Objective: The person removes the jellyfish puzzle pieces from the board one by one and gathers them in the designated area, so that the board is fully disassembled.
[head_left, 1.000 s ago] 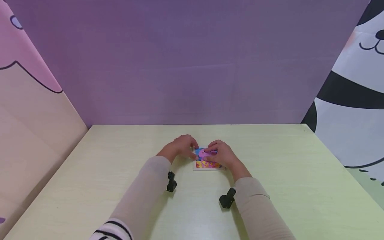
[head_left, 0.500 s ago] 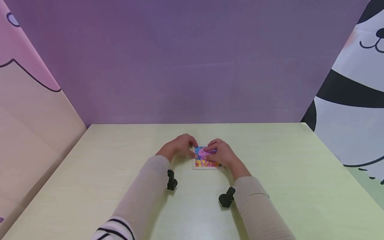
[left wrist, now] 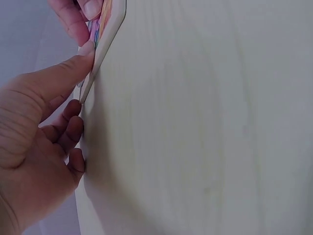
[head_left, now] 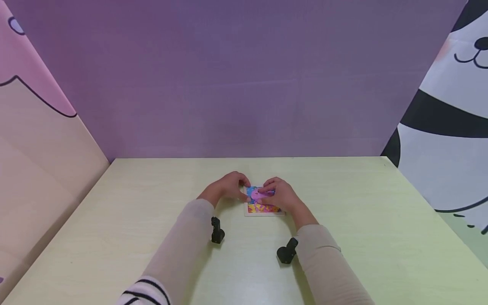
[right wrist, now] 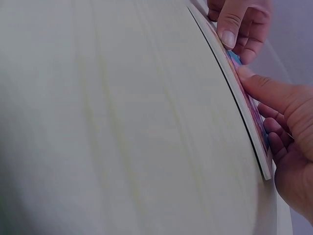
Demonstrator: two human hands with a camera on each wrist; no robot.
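Note:
A small colourful puzzle board (head_left: 264, 209) with a white frame lies flat on the pale green table (head_left: 362, 237), near its middle. My left hand (head_left: 230, 187) sits at the board's left edge, where its thumb (left wrist: 73, 63) presses on the rim and the other fingers curl beside it. My right hand (head_left: 281, 195) rests over the board's right half and pinches a pink puzzle piece (head_left: 261, 194) lying on the picture. The right wrist view has the board (right wrist: 234, 93) edge-on, with a right fingertip (right wrist: 252, 81) pressing on its face. Much of the picture is hidden under the hands.
A purple wall (head_left: 236, 84) closes the far side of the table. Printed cartoon panels stand at the left (head_left: 34, 148) and right (head_left: 446, 127). Black camera mounts (head_left: 217, 231) (head_left: 286, 252) hang under both wrists. Bare tabletop surrounds the board.

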